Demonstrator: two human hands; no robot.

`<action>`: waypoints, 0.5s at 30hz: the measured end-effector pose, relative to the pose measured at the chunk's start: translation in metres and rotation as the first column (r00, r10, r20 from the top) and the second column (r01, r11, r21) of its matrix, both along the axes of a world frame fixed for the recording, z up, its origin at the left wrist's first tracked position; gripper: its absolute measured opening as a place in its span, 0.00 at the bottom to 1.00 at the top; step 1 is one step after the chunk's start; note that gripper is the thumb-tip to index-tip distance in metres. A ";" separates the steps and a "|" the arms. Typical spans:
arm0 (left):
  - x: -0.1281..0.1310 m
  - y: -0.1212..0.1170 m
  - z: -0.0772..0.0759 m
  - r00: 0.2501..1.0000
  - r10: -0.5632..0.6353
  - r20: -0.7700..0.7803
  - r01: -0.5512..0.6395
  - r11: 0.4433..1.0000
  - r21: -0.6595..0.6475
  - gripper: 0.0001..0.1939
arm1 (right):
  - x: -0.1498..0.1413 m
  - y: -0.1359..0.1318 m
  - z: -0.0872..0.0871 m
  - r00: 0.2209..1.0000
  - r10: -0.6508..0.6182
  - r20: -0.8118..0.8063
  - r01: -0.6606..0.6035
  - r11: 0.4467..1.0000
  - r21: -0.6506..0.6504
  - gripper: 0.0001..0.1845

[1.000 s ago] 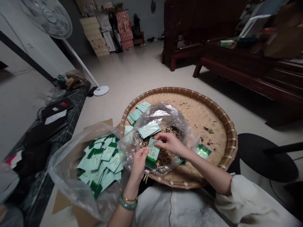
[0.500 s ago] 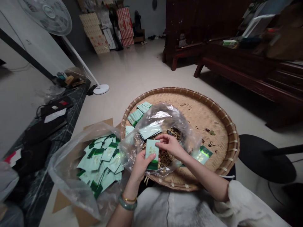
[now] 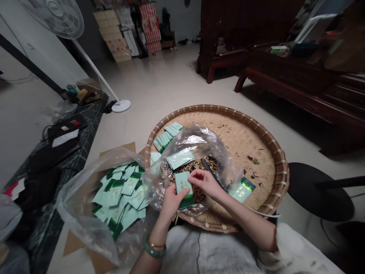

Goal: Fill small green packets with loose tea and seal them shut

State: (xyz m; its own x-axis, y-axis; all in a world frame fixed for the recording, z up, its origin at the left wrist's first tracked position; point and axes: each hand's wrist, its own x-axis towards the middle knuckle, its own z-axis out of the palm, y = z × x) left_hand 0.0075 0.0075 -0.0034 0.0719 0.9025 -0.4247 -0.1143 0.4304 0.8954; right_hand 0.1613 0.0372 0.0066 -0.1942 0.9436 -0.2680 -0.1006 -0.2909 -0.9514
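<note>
Pale green sachets [image 3: 119, 194] lie heaped in a clear plastic bag [image 3: 85, 224] at left; nearer, the left hand [image 3: 172, 201] pinches one sachet [image 3: 182, 186], thumb hiding its lower part, above half-hidden tea [image 3: 182, 169] on a woven bamboo tray [image 3: 256, 152], while the right hand's [image 3: 205, 182] curled fingers touch the sachet, their grip impossible to tell.

1. Pale green packet [image 3: 181, 183] tilted in the left hand [image 3: 171, 201], its lower end swung rightward.
2. Black stick [image 3: 212, 173] showed at greater length inside the clear plastic bag [image 3: 194, 139], near the right hand [image 3: 204, 183].
</note>
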 end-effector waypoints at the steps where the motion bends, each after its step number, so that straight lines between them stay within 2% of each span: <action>1: 0.000 0.000 0.000 1.000 -0.014 0.014 0.014 1.000 -0.011 0.22 | 0.000 0.000 0.000 1.000 0.007 -0.022 -0.007 1.000 -0.020 0.18; 10: -0.002 -0.001 0.006 0.993 -0.108 0.055 0.110 0.994 -0.020 0.21 | 0.004 -0.002 0.005 0.999 -0.041 -0.015 0.041 0.999 0.012 0.20; 15: -0.006 0.005 0.004 0.998 -0.017 0.068 0.016 1.000 0.016 0.21 | 0.007 -0.003 0.007 0.999 -0.002 -0.037 0.001 0.999 -0.032 0.22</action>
State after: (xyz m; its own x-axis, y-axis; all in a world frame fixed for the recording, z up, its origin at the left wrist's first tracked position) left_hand 0.0014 0.0123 0.0007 0.1149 0.9076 -0.4039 -0.1685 0.4185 0.8925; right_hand 0.1688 0.0343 0.0135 -0.2030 0.9351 -0.2905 -0.1356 -0.3207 -0.9374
